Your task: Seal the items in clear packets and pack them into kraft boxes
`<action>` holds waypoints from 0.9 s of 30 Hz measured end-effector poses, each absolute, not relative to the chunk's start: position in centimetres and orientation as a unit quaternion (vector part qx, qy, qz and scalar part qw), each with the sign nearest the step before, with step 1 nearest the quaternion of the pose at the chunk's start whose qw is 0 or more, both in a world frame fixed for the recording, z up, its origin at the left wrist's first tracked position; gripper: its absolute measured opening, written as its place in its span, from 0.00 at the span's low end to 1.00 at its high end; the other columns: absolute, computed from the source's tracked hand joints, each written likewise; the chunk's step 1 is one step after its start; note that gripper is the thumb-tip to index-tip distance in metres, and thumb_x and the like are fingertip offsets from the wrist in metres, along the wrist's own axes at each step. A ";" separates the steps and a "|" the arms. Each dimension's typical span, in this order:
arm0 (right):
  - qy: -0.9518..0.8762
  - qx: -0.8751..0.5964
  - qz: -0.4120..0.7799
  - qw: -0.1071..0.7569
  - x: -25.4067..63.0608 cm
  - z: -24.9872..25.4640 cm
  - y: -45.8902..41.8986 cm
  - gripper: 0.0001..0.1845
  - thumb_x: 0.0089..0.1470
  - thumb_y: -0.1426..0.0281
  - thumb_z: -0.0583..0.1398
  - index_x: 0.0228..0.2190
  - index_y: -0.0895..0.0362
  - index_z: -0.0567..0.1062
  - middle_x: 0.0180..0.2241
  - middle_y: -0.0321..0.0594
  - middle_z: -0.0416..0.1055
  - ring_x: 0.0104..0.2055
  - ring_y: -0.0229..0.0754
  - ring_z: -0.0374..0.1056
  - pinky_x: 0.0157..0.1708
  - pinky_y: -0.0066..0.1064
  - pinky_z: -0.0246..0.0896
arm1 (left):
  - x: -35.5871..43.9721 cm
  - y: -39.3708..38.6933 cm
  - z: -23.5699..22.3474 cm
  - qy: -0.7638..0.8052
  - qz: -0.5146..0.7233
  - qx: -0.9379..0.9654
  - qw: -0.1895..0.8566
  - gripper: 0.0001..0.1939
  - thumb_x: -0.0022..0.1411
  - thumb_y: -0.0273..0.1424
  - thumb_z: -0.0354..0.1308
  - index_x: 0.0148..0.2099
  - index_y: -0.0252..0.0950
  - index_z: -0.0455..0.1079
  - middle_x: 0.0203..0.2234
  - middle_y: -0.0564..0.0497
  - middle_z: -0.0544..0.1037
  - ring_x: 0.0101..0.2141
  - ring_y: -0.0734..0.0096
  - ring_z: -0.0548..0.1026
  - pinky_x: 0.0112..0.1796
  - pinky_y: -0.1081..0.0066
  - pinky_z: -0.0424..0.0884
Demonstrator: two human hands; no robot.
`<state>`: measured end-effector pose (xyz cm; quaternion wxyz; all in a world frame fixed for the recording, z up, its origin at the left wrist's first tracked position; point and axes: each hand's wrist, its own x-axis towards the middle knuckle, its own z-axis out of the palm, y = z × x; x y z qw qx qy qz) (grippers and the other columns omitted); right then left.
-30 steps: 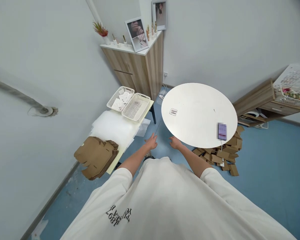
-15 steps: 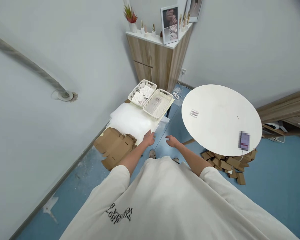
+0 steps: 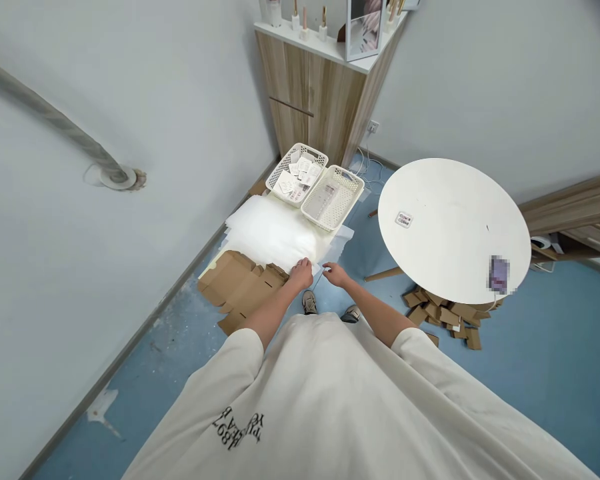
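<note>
A stack of thin white sheets (image 3: 270, 230), like foam or packing film, lies in front of me with uneven edges. My left hand (image 3: 303, 272) is at its near right corner, fingers curled over the edge of a sheet. Just right of it is my right hand (image 3: 335, 274), thumb and fingers drawn together beside the sheet corner. What those fingertips hold, if anything, is too small to make out. Flattened brown cardboard (image 3: 247, 287) lies left of my left forearm. Behind the sheets stand two white plastic baskets, the left basket (image 3: 275, 181) with white cards, the right basket (image 3: 347, 212) with clear flat packs.
To the right stands a round white table (image 3: 440, 220) with a small clear case (image 3: 404, 219) and a blurred-out phone-like object (image 3: 499, 274). Small cardboard boxes (image 3: 447, 317) are heaped beneath it. A wooden cabinet (image 3: 315, 87) fills the corner; cables (image 3: 373, 167) run beside it.
Both hands have come closer together at the sheets' near corner. My left fingers have curled onto the edge, and my right hand has moved left. The view has tipped down slightly.
</note>
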<state>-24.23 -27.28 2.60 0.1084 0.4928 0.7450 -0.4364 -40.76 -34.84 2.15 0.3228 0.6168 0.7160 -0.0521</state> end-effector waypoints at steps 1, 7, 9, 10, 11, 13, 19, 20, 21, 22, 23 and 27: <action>0.739 0.498 -0.443 0.098 -24.6 2.6 -27.4 0.25 0.62 0.67 0.55 0.60 0.56 0.71 0.62 0.45 0.67 0.56 0.46 0.70 0.55 0.33 0.65 | -40.9 -34.9 2.4 0.718 -0.047 0.613 0.326 0.32 0.66 0.28 0.48 0.71 0.34 0.50 0.68 0.36 0.54 0.67 0.48 0.55 0.61 0.53 0.60; 0.700 0.508 -0.500 -0.040 -26.8 3.6 -27.4 0.22 0.62 0.63 0.55 0.55 0.54 0.72 0.55 0.43 0.73 0.52 0.44 0.72 0.50 0.34 0.68 | -41.3 -35.3 3.7 0.726 0.015 0.625 0.286 0.34 0.66 0.27 0.47 0.73 0.34 0.45 0.70 0.38 0.52 0.67 0.51 0.56 0.62 0.56 0.58; 0.691 0.497 -0.518 -0.085 -27.5 4.1 -27.2 0.21 0.61 0.60 0.55 0.53 0.54 0.73 0.53 0.42 0.74 0.50 0.44 0.72 0.50 0.35 0.68 | -41.0 -35.6 4.0 0.725 0.037 0.629 0.278 0.35 0.66 0.27 0.48 0.73 0.34 0.45 0.70 0.38 0.52 0.67 0.50 0.56 0.62 0.56 0.59; 0.686 0.497 -0.522 -0.102 -27.8 4.4 -27.1 0.21 0.61 0.60 0.56 0.52 0.54 0.74 0.53 0.42 0.75 0.49 0.44 0.72 0.51 0.35 0.68 | -40.8 -35.7 4.1 0.724 0.048 0.631 0.275 0.35 0.66 0.27 0.48 0.73 0.34 0.45 0.70 0.38 0.53 0.66 0.50 0.57 0.61 0.55 0.59; 0.683 0.502 -0.518 -0.116 -28.0 4.6 -26.9 0.21 0.60 0.60 0.56 0.52 0.54 0.75 0.52 0.42 0.75 0.48 0.44 0.73 0.51 0.36 0.68 | -40.6 -35.8 4.1 0.721 0.059 0.634 0.273 0.35 0.66 0.26 0.49 0.72 0.34 0.46 0.69 0.38 0.54 0.66 0.51 0.58 0.61 0.55 0.59; 0.685 0.522 -0.488 -0.138 -28.0 5.0 -26.6 0.20 0.59 0.61 0.58 0.50 0.53 0.77 0.51 0.42 0.76 0.47 0.44 0.73 0.52 0.37 0.68 | -40.1 -36.0 4.1 0.712 0.081 0.645 0.266 0.33 0.65 0.26 0.50 0.71 0.35 0.49 0.69 0.38 0.55 0.65 0.50 0.60 0.61 0.55 0.60; 0.727 0.543 -0.388 -0.162 -25.9 5.2 -25.7 0.14 0.57 0.67 0.57 0.40 0.54 0.81 0.39 0.42 0.79 0.41 0.45 0.73 0.50 0.38 0.67 | -39.3 -36.0 4.0 0.701 0.157 0.653 0.240 0.19 0.69 0.29 0.48 0.60 0.37 0.59 0.61 0.40 0.64 0.60 0.53 0.66 0.56 0.55 0.65; 0.732 0.543 -0.377 -0.165 -25.3 5.2 -25.5 0.13 0.57 0.67 0.57 0.39 0.54 0.81 0.38 0.41 0.79 0.40 0.45 0.73 0.49 0.38 0.67 | -39.2 -35.8 4.1 0.702 0.164 0.652 0.236 0.18 0.70 0.30 0.48 0.60 0.37 0.59 0.60 0.40 0.65 0.59 0.54 0.67 0.56 0.56 0.66; 0.736 0.542 -0.368 -0.168 -24.6 5.2 -25.2 0.14 0.57 0.67 0.56 0.39 0.54 0.80 0.37 0.41 0.78 0.40 0.45 0.73 0.49 0.38 0.67 | -39.2 -35.7 4.1 0.702 0.167 0.652 0.234 0.18 0.70 0.31 0.48 0.60 0.37 0.59 0.59 0.40 0.66 0.58 0.54 0.67 0.56 0.56 0.66; 0.739 0.544 -0.359 -0.172 -23.8 5.3 -25.0 0.14 0.57 0.68 0.55 0.39 0.54 0.80 0.38 0.41 0.78 0.40 0.45 0.73 0.49 0.38 0.67 | -39.1 -35.5 4.2 0.702 0.167 0.653 0.232 0.18 0.70 0.32 0.48 0.60 0.37 0.59 0.59 0.40 0.66 0.58 0.54 0.67 0.56 0.56 0.66; 0.740 0.547 -0.350 -0.177 -23.1 5.4 -24.7 0.15 0.57 0.69 0.54 0.40 0.54 0.79 0.39 0.42 0.77 0.41 0.45 0.72 0.49 0.38 0.67 | -39.0 -35.2 4.3 0.701 0.162 0.654 0.232 0.19 0.70 0.32 0.48 0.61 0.36 0.58 0.60 0.40 0.65 0.58 0.54 0.67 0.56 0.56 0.65; 0.730 0.571 -0.318 -0.198 -19.7 6.1 -23.5 0.22 0.54 0.73 0.52 0.47 0.55 0.77 0.48 0.45 0.74 0.49 0.46 0.71 0.54 0.38 0.65 | -38.1 -34.2 4.4 0.690 0.130 0.670 0.241 0.23 0.70 0.32 0.48 0.65 0.35 0.56 0.66 0.39 0.59 0.62 0.51 0.62 0.59 0.55 0.62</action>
